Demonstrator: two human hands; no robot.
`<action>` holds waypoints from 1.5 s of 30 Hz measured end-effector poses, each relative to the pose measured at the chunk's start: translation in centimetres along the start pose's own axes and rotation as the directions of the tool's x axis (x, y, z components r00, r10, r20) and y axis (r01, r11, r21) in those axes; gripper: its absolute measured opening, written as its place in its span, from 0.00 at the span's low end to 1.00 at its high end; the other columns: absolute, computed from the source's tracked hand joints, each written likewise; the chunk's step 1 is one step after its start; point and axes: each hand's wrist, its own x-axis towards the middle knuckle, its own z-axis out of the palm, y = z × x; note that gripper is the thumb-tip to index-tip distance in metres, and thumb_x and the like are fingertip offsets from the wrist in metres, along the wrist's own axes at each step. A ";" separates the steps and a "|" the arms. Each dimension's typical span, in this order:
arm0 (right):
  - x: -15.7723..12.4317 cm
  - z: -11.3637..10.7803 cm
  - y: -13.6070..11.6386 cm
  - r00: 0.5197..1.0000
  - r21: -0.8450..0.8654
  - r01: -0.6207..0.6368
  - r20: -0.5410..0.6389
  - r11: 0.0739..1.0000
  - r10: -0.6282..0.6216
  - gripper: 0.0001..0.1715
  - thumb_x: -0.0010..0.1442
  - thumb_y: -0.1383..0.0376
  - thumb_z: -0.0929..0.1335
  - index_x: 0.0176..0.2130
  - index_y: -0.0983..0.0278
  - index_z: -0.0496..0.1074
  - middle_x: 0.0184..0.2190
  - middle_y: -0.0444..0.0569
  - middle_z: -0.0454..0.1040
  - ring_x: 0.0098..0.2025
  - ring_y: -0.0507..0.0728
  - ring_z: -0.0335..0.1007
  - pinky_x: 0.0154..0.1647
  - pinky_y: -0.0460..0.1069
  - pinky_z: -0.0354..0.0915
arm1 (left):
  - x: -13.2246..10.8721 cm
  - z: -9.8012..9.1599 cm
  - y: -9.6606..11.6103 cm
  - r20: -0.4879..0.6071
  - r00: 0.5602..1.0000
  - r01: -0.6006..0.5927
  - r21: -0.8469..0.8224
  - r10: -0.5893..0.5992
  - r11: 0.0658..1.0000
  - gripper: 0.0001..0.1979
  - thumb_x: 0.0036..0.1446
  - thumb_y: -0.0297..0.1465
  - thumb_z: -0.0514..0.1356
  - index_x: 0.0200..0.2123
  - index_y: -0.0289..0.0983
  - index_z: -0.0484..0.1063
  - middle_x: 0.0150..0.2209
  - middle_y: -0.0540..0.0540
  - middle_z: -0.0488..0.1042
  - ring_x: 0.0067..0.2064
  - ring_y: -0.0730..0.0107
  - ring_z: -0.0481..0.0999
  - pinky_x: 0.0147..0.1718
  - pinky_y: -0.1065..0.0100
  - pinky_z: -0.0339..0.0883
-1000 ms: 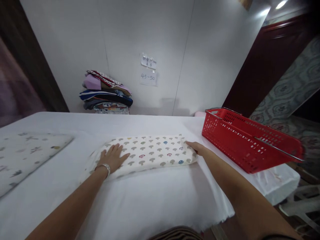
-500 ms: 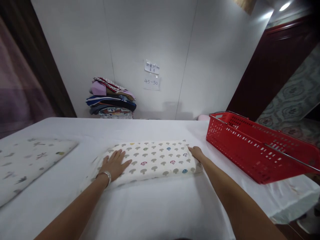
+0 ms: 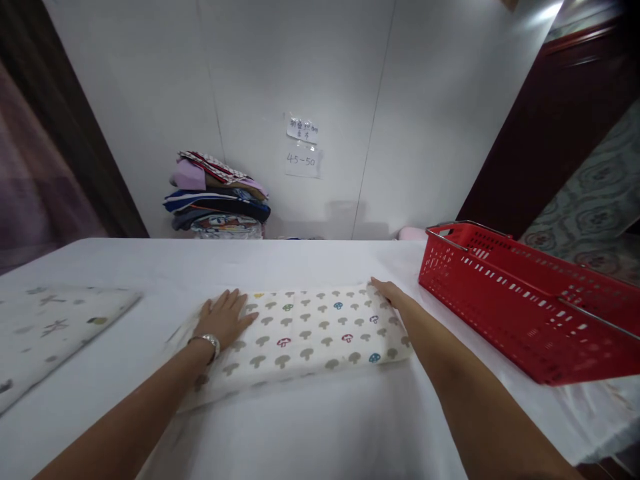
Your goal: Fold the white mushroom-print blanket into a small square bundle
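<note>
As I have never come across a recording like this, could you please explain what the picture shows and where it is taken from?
There is no machine here: these are a person's bare hands, seen by a camera worn on the head, looking forward and down. The left hand, with a bracelet at its wrist, lies flat on a mushroom-print cloth. The right hand is at the cloth's far right corner; whether it grips it is hard to tell. Beneath is a white-covered table. It also bears another patterned cloth on the left, cut off by the picture's edge, and a red basket on the right. Beyond it, a pile of folded fabrics shows against the wall.
</note>
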 end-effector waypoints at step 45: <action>-13.0 -1.2 10.9 0.938 0.191 0.345 -0.085 0.919 -0.335 0.20 0.51 0.51 0.64 0.33 0.64 0.71 0.26 0.43 0.71 0.29 0.52 0.65 0.27 0.44 0.59 | -2.2 0.1 0.1 -0.026 0.999 -0.042 -0.134 0.039 0.990 0.31 0.58 0.45 0.42 0.61 0.36 0.53 0.64 0.42 0.47 0.64 0.59 0.46 0.58 0.54 0.45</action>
